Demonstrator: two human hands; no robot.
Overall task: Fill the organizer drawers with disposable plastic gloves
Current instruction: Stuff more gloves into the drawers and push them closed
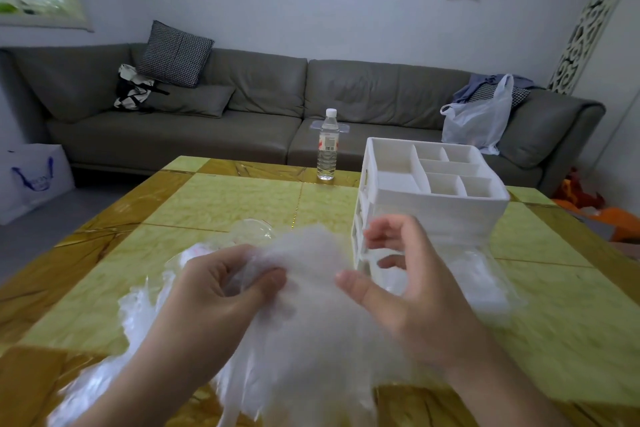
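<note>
A white plastic organizer [433,191] with open top compartments stands on the right half of the table. A clear drawer [481,281] is pulled out at its base, pale plastic inside. A blurred bunch of thin translucent disposable gloves [304,315] hangs in front of me. My left hand [214,295] pinches its upper left part between thumb and fingers. My right hand [408,281] is beside the bunch on the right, fingers spread and curled, just in front of the organizer's drawers. More loose gloves [138,308] lie on the table at the left.
The yellow marble-patterned table [225,198] carries a water bottle [328,146] at its far edge and a clear plastic bag [252,232] behind the gloves. A grey sofa [242,114] with cushions and a white plastic bag [481,118] runs along the wall.
</note>
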